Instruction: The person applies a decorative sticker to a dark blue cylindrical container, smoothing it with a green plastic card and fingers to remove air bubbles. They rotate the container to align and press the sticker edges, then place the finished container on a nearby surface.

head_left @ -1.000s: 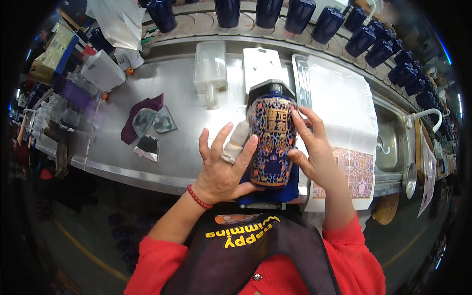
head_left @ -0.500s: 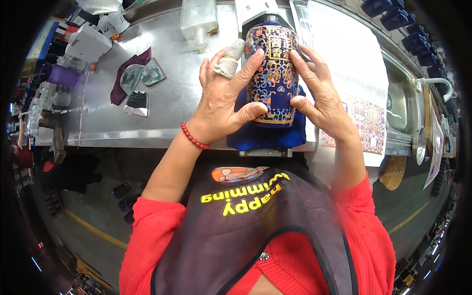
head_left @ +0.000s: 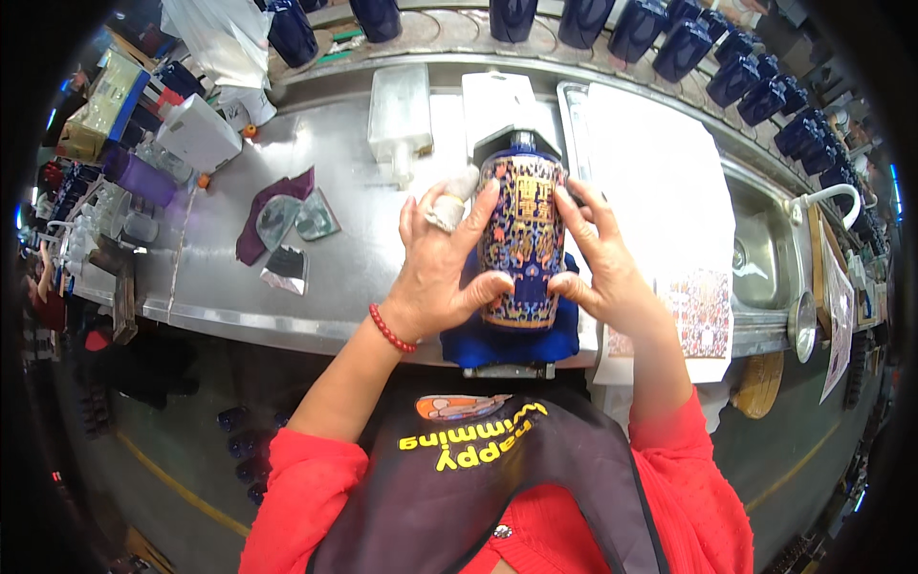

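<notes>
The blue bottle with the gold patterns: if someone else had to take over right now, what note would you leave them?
Left hand: grip on the left side of the blue patterned bottle, a wrapped finger near its shoulder.
Right hand: fingertips pressed on the bottle's right side.
Bottle: lying across a blue cloth pad at the near edge of the steel counter, label face up.
Nearby: a row of dark blue bottles at the far edge, a white sheet to the right.
Done: label on the bottle.
Left: cannot tell from this view.
</notes>
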### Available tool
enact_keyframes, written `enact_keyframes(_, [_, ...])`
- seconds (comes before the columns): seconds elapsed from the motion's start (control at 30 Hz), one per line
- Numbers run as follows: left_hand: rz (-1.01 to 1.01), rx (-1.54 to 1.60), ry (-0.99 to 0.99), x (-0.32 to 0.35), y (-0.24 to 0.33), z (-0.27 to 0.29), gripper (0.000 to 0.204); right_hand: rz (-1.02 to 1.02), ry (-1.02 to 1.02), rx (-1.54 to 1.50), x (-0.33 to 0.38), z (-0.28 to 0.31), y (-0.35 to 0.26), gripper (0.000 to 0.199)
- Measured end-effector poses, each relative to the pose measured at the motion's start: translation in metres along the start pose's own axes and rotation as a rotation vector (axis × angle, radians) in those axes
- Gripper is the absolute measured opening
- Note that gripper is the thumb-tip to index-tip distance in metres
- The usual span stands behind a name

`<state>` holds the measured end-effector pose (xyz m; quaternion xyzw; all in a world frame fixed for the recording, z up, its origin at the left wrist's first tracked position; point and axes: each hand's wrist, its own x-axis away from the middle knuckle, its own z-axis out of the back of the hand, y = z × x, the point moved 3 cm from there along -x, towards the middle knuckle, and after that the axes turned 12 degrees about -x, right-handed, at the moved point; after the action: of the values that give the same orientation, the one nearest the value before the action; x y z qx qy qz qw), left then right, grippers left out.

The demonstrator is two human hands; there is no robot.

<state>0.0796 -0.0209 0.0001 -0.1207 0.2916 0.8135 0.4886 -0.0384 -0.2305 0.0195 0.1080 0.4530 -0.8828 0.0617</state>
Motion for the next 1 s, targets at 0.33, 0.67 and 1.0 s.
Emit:
enact_keyframes(0.33, [0.015, 0.041, -0.014, 0.004, 0.000, -0.005, 0.097, 0.062, 0.020, 0.002, -0.005, 0.001, 0.003, 0.095])
enact_keyframes(0.67, [0.001, 0.046, -0.020, 0.032, 0.010, 0.003, 0.118, 0.011, 0.033, 0.011, 0.002, 0.006, -0.007, 0.106])
enact_keyframes(1.0, [-0.070, -0.396, 0.242, 0.045, 0.035, 0.020, 0.090, 0.014, -0.023, 0.065, 0.024, -0.007, -0.015, 0.123])
